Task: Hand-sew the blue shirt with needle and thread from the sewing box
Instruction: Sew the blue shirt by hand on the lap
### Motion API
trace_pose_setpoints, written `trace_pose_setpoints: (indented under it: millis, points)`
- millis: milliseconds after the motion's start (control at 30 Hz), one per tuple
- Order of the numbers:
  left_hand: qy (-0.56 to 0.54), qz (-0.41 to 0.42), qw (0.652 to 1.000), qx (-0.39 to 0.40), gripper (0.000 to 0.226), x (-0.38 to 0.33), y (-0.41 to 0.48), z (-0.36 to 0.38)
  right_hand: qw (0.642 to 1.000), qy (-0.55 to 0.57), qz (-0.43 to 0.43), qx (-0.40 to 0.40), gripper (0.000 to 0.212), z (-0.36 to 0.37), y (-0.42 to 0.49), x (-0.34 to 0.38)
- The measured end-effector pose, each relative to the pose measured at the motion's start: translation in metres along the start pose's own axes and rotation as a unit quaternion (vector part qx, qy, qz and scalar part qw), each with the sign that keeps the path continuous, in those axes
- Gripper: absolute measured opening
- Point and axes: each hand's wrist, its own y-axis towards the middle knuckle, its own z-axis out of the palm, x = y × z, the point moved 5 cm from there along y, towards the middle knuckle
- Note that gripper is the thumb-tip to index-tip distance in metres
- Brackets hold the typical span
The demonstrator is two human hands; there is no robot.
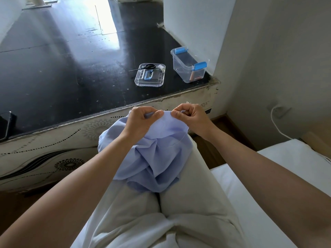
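The crumpled light-blue fabric shirt [150, 158] lies on the lap [188, 203]. The left hand [141, 120] and right hand [192, 119] each pinch its far edge. The clear plastic sewing box [188, 68] stands on the black bench [53, 68], far right.

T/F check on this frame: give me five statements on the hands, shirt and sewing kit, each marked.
1. Both the left hand and the right hand pinch the shirt. True.
2. The scissors lie inside the box. False: they lie on the lid, beside the box.
3. The box is open. True.
4. The spool sits on the shirt. False: it is on the lid, by the scissors.
5. The shirt lies on the table. False: it is on the person's lap.
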Motion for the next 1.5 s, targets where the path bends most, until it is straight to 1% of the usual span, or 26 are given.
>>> trace_pose_setpoints:
  millis: [133,233,433,567,667,800,933,1000,1100,1267,1400,1500]
  points:
    - [-0.021,0.001,1.000,0.012,0.006,-0.004,0.000,0.001,1.000,0.004,-0.001,-0.002,0.010,0.000,0.000,0.000]
    - [-0.047,-0.014,0.999,0.015,0.014,-0.010,0.000,0.002,1.000,0.010,0.004,-0.004,0.011,-0.002,0.000,0.000]
    - [-0.036,-0.038,0.999,-0.003,0.009,-0.010,0.002,0.003,1.000,0.013,0.006,-0.006,0.010,-0.002,0.000,0.001]
    - [-0.061,-0.049,0.997,0.018,0.010,-0.013,0.000,0.005,1.000,0.011,0.011,-0.003,0.010,-0.002,-0.001,0.001]
    - [-0.034,-0.049,0.998,0.019,0.010,-0.014,0.000,0.007,1.000,0.001,0.011,-0.002,0.013,-0.002,-0.001,-0.001]
    - [-0.039,-0.041,0.998,0.012,0.011,-0.018,-0.001,0.009,0.999,0.004,0.038,0.013,0.016,-0.002,-0.002,-0.003]
    - [-0.036,-0.045,0.998,0.015,0.014,-0.016,0.000,0.009,0.997,0.024,0.074,0.018,0.013,-0.006,-0.002,-0.004]
    - [-0.047,-0.054,0.997,0.012,0.015,-0.015,0.000,0.010,0.996,0.029,0.088,0.017,0.020,-0.007,-0.002,-0.007]
    - [-0.051,-0.070,0.996,0.006,0.015,-0.014,0.000,0.011,0.998,0.012,0.054,0.000,0.025,-0.009,-0.002,-0.007]
    - [-0.055,-0.078,0.995,0.010,0.016,-0.015,0.000,0.013,1.000,-0.013,-0.017,-0.020,0.019,-0.011,-0.005,-0.001]
    - [-0.079,-0.091,0.993,0.006,0.012,-0.018,-0.002,0.013,1.000,-0.021,-0.021,-0.005,0.019,-0.011,-0.005,-0.002]
    - [-0.098,-0.103,0.990,0.009,0.015,-0.020,-0.005,0.012,0.999,-0.018,-0.030,0.001,0.018,-0.011,-0.006,0.000]
